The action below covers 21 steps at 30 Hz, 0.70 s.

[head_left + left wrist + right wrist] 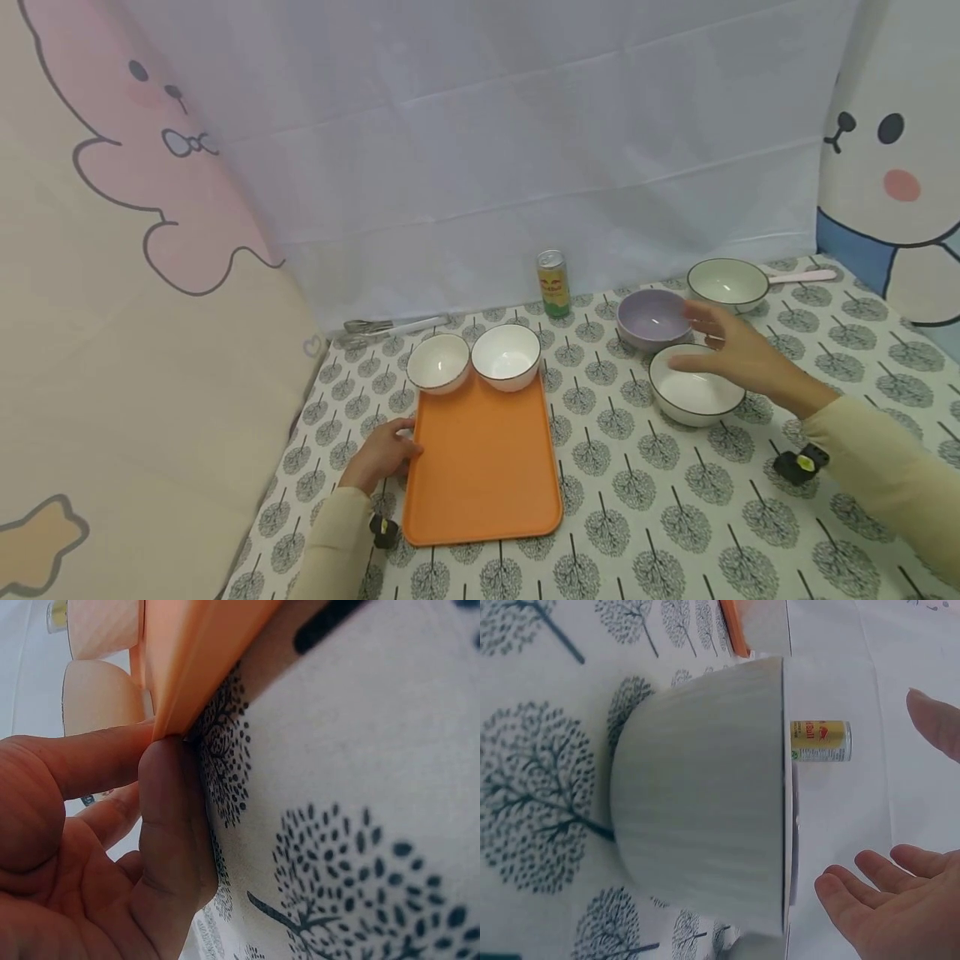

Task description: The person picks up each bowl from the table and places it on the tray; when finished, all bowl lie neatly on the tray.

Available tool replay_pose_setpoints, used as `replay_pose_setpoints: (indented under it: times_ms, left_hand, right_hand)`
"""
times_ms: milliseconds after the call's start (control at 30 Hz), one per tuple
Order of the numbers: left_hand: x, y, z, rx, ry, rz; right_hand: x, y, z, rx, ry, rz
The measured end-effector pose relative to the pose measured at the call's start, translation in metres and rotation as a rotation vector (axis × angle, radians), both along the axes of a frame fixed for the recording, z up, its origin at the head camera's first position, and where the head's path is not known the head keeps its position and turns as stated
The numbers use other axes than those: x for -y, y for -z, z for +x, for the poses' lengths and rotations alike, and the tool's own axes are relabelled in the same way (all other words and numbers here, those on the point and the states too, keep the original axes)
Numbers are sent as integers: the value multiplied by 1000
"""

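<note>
At the far left corner of the tabletop point(600, 521), which is spread with a tree-print cloth, a whisk point(367, 326) lies beside at least 1 other slim utensil, too small to make out fully. Nearer the left edge, the left hand point(388, 450) pinches the side of the orange tray point(480, 467), thumb and index finger closed together on its left rim. The tray lies flat in the left half of the tabletop, its near part bare. At its far end stand 2 white bowls, the left one point(438, 364) and the right one point(507, 354), upright and side by side; whether they rest on the tray or just behind it, I cannot tell. Further right, a yellow and green drink can point(553, 285) stands upright near the far edge. Next comes a purple bowl point(651, 319), and just in front of it a dark-rimmed white bowl point(686, 404) sits upright in the tabletop's right half. Above this bowl hangs the right hand point(727, 354), thumb and fingers spread wide, holding nothing and clear of the rim. Behind, toward the far right corner, stands a pale bowl point(723, 282), with a pink handle point(806, 277) pointing right.
</note>
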State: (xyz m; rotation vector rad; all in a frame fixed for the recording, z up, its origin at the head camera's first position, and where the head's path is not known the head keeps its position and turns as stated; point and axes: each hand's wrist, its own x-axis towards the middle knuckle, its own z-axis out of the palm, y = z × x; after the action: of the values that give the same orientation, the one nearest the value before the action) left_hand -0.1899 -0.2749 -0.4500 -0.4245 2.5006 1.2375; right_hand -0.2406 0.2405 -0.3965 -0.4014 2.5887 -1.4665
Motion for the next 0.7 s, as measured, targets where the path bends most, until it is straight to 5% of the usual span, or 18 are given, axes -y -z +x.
replay_pose_setpoints:
  times_ms: [700]
  left_hand:
    - [-1, 0, 0, 0, 7, -6]
  right_hand:
    - [-28, 27, 21, 71, 19, 76]
